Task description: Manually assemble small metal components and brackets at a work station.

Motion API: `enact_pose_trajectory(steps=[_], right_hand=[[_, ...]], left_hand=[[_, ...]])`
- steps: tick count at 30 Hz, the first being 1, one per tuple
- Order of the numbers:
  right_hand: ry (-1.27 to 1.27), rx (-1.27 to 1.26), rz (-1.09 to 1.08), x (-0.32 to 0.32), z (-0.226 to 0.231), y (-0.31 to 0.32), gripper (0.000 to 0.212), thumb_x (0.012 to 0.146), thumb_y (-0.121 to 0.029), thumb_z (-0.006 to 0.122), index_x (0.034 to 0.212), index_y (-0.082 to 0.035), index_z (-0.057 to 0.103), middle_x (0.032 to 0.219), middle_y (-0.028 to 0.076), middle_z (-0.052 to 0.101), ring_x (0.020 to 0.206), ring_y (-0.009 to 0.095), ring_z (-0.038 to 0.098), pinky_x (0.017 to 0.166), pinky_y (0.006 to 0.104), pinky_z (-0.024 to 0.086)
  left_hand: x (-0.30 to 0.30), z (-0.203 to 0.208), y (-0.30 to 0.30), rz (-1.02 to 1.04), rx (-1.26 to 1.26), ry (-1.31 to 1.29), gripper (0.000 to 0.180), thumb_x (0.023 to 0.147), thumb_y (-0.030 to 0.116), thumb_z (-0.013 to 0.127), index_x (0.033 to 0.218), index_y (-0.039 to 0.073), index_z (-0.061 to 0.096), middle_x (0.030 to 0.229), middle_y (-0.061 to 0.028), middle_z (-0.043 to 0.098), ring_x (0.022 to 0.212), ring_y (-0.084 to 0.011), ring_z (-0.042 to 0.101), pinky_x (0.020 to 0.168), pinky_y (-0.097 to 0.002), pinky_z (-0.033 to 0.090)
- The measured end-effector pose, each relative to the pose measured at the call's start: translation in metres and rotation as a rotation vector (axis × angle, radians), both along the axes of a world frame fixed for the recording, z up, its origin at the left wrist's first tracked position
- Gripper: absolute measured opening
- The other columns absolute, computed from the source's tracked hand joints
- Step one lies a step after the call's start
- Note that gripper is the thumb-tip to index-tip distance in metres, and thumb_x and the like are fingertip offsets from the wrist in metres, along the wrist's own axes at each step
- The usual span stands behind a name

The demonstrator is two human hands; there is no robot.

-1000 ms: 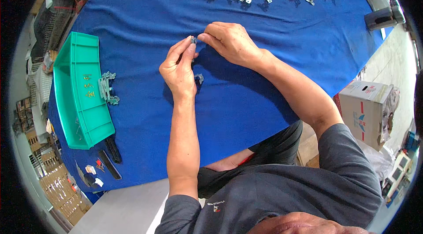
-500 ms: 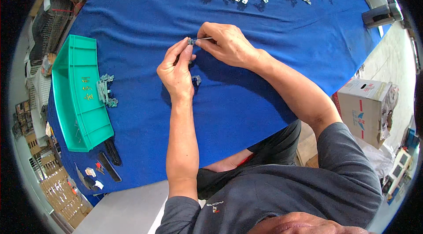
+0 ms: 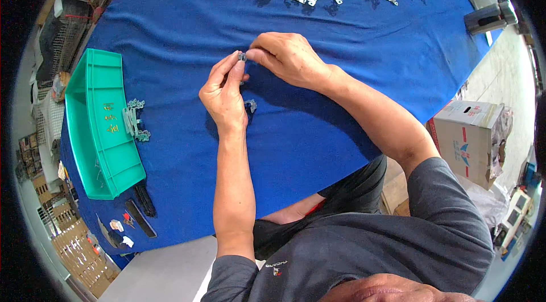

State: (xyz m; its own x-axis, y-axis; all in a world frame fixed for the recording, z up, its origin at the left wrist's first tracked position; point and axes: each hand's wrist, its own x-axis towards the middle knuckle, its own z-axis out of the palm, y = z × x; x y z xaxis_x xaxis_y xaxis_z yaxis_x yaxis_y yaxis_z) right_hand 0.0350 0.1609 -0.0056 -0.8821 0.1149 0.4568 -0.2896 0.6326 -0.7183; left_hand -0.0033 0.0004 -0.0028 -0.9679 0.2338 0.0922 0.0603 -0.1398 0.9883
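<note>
A blue-draped table (image 3: 176, 188), its cloth softly creased, fills the middle of the room around me, and light falls brightly on the pale floor (image 3: 503, 69) off to the right. There a printed cardboard box (image 3: 462, 143) stands beside crumpled whitish plastic (image 3: 488, 206). Over to the left I see dark wire mesh (image 3: 69, 34), and lower down a brown slatted thing (image 3: 77, 248) I can't quite make out.
</note>
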Motion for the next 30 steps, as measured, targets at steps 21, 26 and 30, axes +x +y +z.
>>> enact_pose_trajectory(steps=[21,26,30], right_hand=[[-0.022,-0.046,0.009,0.0034,0.0037,-0.0014,0.026,0.093,-0.026,0.062,0.083,-0.002,0.060,0.076,0.016,0.065,0.074,0.038,0.065,0.063,0.0483,0.050],[-0.103,0.101,0.013,0.0025,0.0040,0.0035,0.025,0.093,-0.026,0.062,0.085,-0.002,0.060,0.077,0.015,0.066,0.076,0.037,0.066,0.064,0.0477,0.050],[-0.025,0.022,0.007,0.0012,0.0015,0.0003,0.026,0.093,-0.027,0.062,0.084,-0.002,0.060,0.078,0.015,0.066,0.077,0.037,0.066,0.065,0.0480,0.050]], left_hand=[[-0.0010,-0.0018,-0.0009,0.000,0.020,-0.022,0.018,0.087,-0.002,0.071,0.106,-0.002,0.073,0.105,-0.0099,0.071,0.082,-0.0109,0.065,0.068,-0.0223,0.056],[0.0007,-0.0001,0.0006,-0.004,-0.027,-0.026,0.018,0.088,-0.002,0.070,0.106,-0.002,0.073,0.105,-0.0098,0.071,0.082,-0.0111,0.065,0.068,-0.0226,0.056],[0.0012,0.0018,0.0015,0.005,-0.032,0.000,0.018,0.088,-0.002,0.070,0.105,-0.003,0.073,0.104,-0.0099,0.071,0.082,-0.0112,0.065,0.067,-0.0228,0.056]])
